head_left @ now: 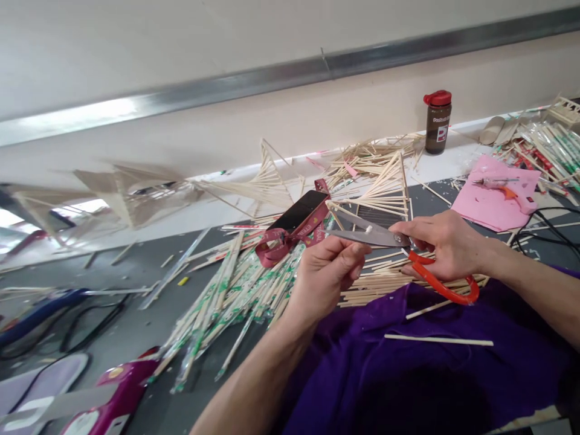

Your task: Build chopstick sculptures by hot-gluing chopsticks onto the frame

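My right hand point(441, 241) grips a pair of scissors point(389, 241) with red handles, blades pointing left. My left hand point(328, 266) is closed in a pinch just under the blades; a tiny pale bit of stick shows at the blades, but what the fingers hold is too small to make out. Both hands hover over a purple cloth point(408, 368) on my lap, with two loose thin sticks lying on it. A heap of wrapped chopsticks point(226, 296) and bare wooden sticks point(385, 281) lies on the dark table just beyond.
A black phone point(301, 211) with a maroon lanyard rests on the sticks. Fan-shaped stick structures point(385, 187) stand behind. A brown bottle with red cap point(437, 122) stands by the wall. Pink paper point(493, 196) with a glue gun, black cables and more wrapped chopsticks lie right.
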### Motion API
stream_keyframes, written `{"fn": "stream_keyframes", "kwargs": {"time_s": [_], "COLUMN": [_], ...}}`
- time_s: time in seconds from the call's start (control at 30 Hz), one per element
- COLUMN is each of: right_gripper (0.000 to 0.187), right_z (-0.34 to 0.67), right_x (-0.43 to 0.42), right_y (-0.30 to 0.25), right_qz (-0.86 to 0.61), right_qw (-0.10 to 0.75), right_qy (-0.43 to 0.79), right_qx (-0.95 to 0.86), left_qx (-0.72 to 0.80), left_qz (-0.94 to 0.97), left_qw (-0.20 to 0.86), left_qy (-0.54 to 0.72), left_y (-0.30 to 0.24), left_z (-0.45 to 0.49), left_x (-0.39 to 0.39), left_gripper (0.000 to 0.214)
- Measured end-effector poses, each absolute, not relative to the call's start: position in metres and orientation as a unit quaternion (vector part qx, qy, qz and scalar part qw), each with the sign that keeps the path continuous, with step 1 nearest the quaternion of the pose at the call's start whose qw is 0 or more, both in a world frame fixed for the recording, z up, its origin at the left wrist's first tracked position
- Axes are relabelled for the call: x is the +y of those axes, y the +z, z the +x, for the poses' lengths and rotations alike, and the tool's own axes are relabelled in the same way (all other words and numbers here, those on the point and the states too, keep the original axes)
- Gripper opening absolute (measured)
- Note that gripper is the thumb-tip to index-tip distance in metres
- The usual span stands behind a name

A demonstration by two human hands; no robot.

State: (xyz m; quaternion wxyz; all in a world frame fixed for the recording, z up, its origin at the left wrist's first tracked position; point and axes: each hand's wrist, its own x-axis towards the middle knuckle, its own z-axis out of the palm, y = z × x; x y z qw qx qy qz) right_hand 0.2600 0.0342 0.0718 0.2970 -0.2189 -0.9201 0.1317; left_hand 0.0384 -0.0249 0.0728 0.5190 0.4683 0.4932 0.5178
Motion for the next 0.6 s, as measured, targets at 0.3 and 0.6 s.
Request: {"fn": "stream_keyframes", "kwargs": {"time_s": [0.3,0.6], "right_gripper": [0.027,0.025], "right_z": [0.269,0.265], "right_x": [0.043,0.041], "right_y": [0.078,0.080], "right_qz": [-0.160,-0.257], "right_qw": [0.272,0.218], "right_qy": [0.176,0.164], "right_qx": [-0.933,-0.927], "left_qx": [0.408,0.481], "left_qz": [0.383,0.434], "left_qw": [0.726,0.604], "left_qy": [0.400,0.464], "left_y": [0.085,0.067], "left_z": [0.038,0.040], "left_x": [-0.027,-0.017], "left_gripper": [0.045,0.038]}}
